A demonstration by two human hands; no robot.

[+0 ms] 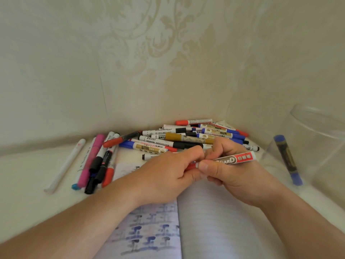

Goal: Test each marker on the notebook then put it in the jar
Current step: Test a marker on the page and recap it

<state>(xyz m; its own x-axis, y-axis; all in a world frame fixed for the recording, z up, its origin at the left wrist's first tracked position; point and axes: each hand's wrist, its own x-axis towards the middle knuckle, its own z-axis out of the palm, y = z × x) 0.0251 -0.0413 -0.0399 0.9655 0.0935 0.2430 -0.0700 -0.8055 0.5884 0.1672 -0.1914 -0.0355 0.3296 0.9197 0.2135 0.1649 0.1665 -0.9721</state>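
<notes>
Underneath everything, the open notebook (214, 221) is lying near the person, its left page covered in blue and grey test marks and its right page looking blank. Beyond it, at the far edge against the wall, the pile of markers (186, 139) is waiting, with a smaller bunch of pens (97, 161) lying to the left. Over on the right the clear jar (315, 146) is standing, already holding one blue marker (288, 159).

Above the notebook's far end, both hands are meeting on a single red marker (235, 159). Its long axis is running left to right, slightly rising toward the far right. The right hand (229, 172) is gripping the labelled barrel, fingers curled round it. The left hand (168, 176) is pinching the red cap end, just beside the right thumb.

Judging by this, the cap is probably being pulled off leftward, and the right hand, nearer the blank page, is placed to do the testing.
</notes>
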